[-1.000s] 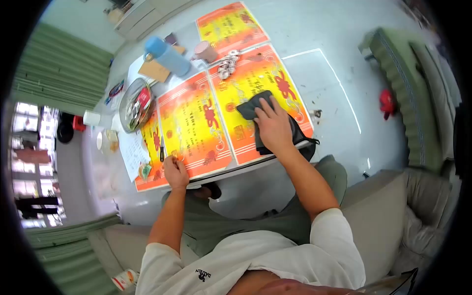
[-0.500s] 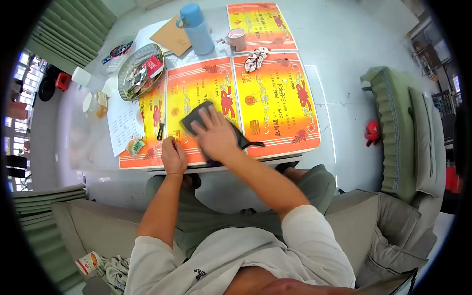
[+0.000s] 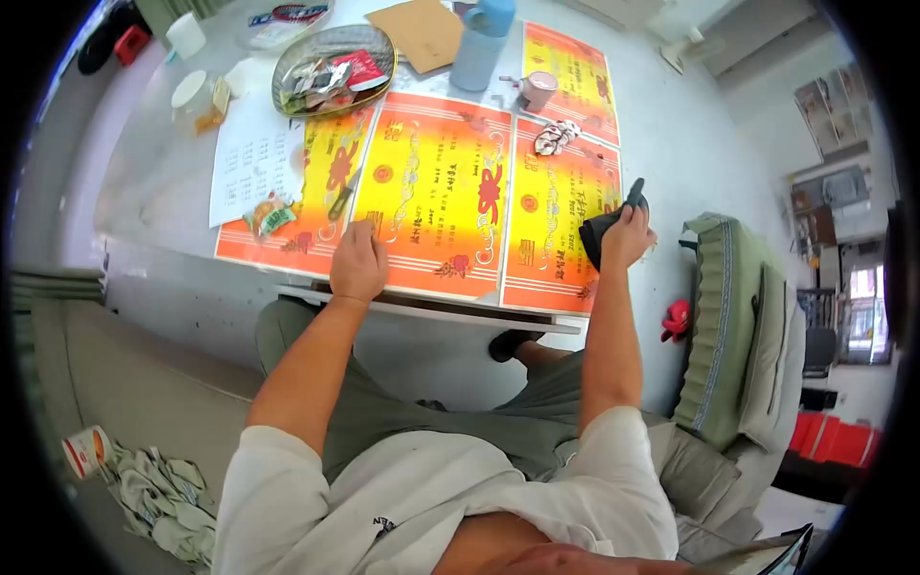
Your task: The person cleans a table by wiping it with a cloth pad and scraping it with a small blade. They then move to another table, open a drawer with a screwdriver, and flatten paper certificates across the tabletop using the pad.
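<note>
My right hand (image 3: 629, 241) is closed around a bunched black cloth (image 3: 595, 233) at the right edge of the table. A dark end of it sticks up above my fingers. My left hand (image 3: 360, 261) rests as a loose fist on the front part of a red and yellow award certificate (image 3: 431, 192); whatever its curled fingers hold, if anything, is hidden. Just above that fist lies a small dark-handled knife (image 3: 340, 199). A second certificate (image 3: 551, 259) spreads beneath and left of my right hand.
A wire basket of packets (image 3: 287, 86), a blue bottle (image 3: 482, 48), a pink mug (image 3: 539, 89) and a scrunchie (image 3: 556, 138) stand or lie farther back. On the left are a written sheet (image 3: 254, 153), a snack packet (image 3: 270, 217) and a jar (image 3: 196, 93).
My right hand has swung from the middle certificate to the table's right edge, taking the black cloth along and gathering it up. My left hand remains near the front edge. The view has shifted.
</note>
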{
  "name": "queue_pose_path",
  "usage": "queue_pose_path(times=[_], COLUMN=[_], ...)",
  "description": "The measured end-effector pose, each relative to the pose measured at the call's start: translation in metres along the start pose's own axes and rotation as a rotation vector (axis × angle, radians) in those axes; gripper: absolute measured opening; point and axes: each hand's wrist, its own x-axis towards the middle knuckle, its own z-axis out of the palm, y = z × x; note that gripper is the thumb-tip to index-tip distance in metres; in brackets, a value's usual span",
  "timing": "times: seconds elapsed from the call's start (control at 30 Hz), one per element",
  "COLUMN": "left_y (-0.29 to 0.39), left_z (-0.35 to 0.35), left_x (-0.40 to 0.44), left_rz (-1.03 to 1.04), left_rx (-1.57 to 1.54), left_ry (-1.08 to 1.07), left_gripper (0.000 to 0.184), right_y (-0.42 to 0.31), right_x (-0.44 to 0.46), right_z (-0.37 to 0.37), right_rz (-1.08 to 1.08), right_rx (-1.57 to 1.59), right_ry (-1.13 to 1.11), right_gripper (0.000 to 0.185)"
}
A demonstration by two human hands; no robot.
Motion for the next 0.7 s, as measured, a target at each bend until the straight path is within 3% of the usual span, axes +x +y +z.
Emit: queue_pose_path(times=[0.1,0.17,0.2,0.23,0.27,0.37,0.43,0.5,0.67,0.7], left_y=[0.002,-0.003,-0.004,-0.003,0.000,0.000,-0.007,-0.007,-0.005,-0.004], left_z=[-0.003,-0.003,-0.005,-0.007,-0.007,-0.009,-0.002,0.001,0.002,0.001], left_x=[0.000,0.000,-0.001,0.000,0.001,0.002,-0.001,-0.001,0.000,-0.001], left_rz=[0.021,0.000,-0.017,-0.032,-0.047,-0.138,-0.097,-0.032,-0.033,-0.017], left_rx=[-0.048,-0.081,-0.114,-0.152,-0.192,-0.244,-0.242,-0.170,-0.120,-0.109], left_ry=[0.010,-0.008,0.007,0.021,0.032,0.157,0.147,0.157,0.074,0.073], left_gripper=[0.017,0.015,0.014,0.013,0.013,0.013,0.015,0.016,0.017,0.017], right_y=[-0.070,-0.132,-0.162,-0.193,-0.231,-0.264,-0.252,-0.218,-0.039,0.009], right_x=[-0.049,-0.105,-0.132,-0.152,-0.180,-0.204,-0.188,-0.168,-0.084,-0.069], right_z=[-0.031,-0.018,-0.008,-0.003,-0.020,-0.002,-0.011,-0.015,-0.004,0.013], right_rz=[-0.107,-0.334,-0.380,-0.726,-0.589,-0.760,-0.768,-0.739,-0.402,-0.509], right_rx=[0.220,0.232,0.397,0.292,0.373,0.313,0.363,0.216,-0.077,-0.313], right_ry=[-0.038,-0.072,-0.245,-0.270,-0.257,-0.373,-0.424,-0.412,-0.172,-0.181], right_gripper=[0.026,0.025,0.026,0.031,0.034,0.050,0.046,0.044,0.046,0.045])
